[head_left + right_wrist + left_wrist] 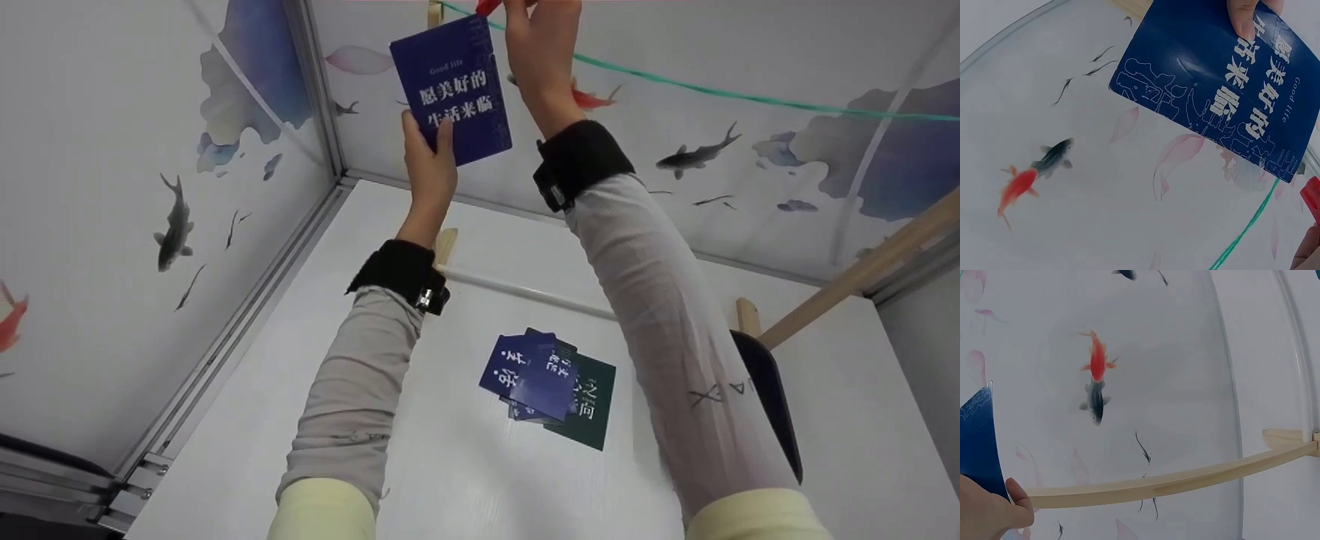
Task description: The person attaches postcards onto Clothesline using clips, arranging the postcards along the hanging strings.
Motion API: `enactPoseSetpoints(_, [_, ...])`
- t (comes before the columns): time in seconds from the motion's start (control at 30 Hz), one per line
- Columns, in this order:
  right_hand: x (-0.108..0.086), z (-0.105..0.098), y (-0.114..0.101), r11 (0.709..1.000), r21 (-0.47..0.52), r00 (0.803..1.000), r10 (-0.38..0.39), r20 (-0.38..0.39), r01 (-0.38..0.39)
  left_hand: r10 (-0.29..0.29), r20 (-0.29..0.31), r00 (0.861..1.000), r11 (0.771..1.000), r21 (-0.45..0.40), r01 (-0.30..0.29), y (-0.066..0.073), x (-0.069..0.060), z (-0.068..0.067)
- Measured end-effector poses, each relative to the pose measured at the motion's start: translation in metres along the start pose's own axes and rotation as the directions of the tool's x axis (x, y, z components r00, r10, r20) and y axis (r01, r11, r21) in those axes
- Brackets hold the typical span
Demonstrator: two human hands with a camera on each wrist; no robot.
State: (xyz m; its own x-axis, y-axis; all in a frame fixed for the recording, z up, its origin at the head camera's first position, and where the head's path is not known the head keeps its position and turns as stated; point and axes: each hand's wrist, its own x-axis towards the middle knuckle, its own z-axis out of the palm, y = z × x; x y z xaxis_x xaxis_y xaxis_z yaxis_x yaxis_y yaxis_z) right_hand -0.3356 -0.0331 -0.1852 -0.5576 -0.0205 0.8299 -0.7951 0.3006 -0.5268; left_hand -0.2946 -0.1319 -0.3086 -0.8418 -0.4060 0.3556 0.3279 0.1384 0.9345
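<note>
My left hand (433,161) grips a dark blue card (469,124) with white Chinese characters and "Good life" on it, the thumb over its front. The card is raised, tilted, just below a green string (675,84). By the card's upper right corner, my right hand (547,56) holds a small red plastic clip (1311,196); most of the clip is cut off at the frame edges. In the right wrist view, the clip is apart from the card's corner. On the white table lies an overlapping pile of blue cards (544,375) with a dark green card (596,420) underneath.
A wooden pole (862,270) slants up on the right, and a white rod (525,289) runs low across the table between wooden feet. A black object (772,397) is partly behind the right sleeve. Fish-patterned walls (225,150) enclose the table.
</note>
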Motion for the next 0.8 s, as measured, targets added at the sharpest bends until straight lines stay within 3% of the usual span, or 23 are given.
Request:
enactPoseSetpoints(0.2, [0.006,0.002,0.005,1.000,-0.030,1.000,0.000,-0.002,0.000,-0.026,0.024,0.999,0.999,-0.024,0.027,0.000,-0.002,0.000])
enactPoseSetpoints(0.4, [0.011,0.001,0.007,0.998,-0.034,0.998,0.059,0.015,-0.058,-0.023,0.056,0.998,0.999,-0.026,0.025,0.000,-0.001,0.001])
enactPoseSetpoints(0.8, [0.002,0.001,0.008,0.979,-0.046,0.967,0.204,0.153,-0.199,-0.049,0.100,0.994,0.997,-0.060,0.055,-0.008,-0.002,-0.003])
